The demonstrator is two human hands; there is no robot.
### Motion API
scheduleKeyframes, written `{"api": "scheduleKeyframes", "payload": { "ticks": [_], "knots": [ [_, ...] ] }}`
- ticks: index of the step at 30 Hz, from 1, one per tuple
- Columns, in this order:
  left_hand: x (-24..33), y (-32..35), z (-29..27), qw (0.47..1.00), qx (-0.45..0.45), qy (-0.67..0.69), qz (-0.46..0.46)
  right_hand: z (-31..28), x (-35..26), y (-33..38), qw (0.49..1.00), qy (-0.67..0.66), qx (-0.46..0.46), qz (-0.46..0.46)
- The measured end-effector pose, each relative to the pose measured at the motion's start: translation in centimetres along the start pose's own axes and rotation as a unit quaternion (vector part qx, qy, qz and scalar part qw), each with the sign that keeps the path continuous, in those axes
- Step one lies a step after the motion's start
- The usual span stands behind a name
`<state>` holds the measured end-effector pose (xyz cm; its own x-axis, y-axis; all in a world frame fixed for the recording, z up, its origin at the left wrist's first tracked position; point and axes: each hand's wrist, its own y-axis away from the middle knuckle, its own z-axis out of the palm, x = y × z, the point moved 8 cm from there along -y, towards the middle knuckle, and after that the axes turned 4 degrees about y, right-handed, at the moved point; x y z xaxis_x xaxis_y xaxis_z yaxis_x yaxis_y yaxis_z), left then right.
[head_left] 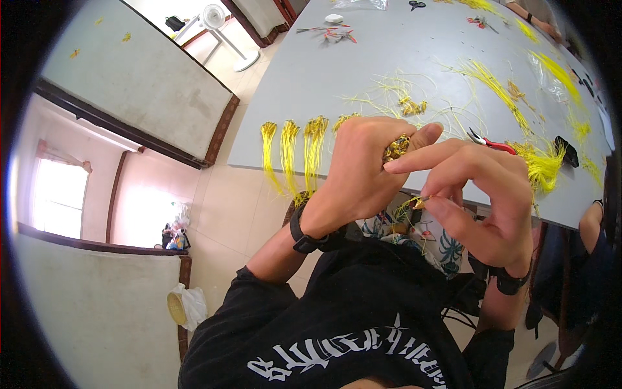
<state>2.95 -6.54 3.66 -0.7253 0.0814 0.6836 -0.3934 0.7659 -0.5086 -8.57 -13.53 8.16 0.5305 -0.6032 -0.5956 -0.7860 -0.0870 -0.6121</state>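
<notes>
My left hand (359,172) is closed around a cluster of small gold metal connectors (396,148), held between thumb and fingers just below the grey table's (363,58) near edge. My right hand (483,198) pinches one small gold connector with thin yellow wire (418,203) between thumb and forefinger, its forefinger reaching toward the cluster. Both wrists wear black bands.
Bundles of yellow wires (299,152) hang over the table's near edge at left. More yellow wire piles (499,91), red-handled pliers (490,141) and scissors (416,5) lie on the table. Another person's arm (591,223) is at right. A fan (217,19) stands on the floor.
</notes>
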Motion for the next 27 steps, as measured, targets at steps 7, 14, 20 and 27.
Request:
{"api": "scheduleKeyframes", "payload": {
  "ticks": [7, 14, 20, 27],
  "knots": [
    [-0.8, 0.1, -0.1, 0.987, 0.041, 0.142, -0.067, -1.5, 0.4, 0.0, 0.999, 0.013, 0.051, -0.002],
    [0.1, -0.3, -0.8, 0.982, 0.045, 0.182, 0.027, -2.2, 3.0, 0.6, 0.988, 0.005, 0.106, 0.111],
    [1.3, -0.1, 0.2, 0.98, 0.016, 0.19, 0.051, -2.1, 3.0, 0.0, 0.988, 0.079, 0.096, 0.095],
    [1.5, 0.4, 1.6, 0.969, -0.082, 0.232, 0.029, -2.0, 2.2, -0.2, 0.987, 0.11, 0.113, 0.027]
  ]
}}
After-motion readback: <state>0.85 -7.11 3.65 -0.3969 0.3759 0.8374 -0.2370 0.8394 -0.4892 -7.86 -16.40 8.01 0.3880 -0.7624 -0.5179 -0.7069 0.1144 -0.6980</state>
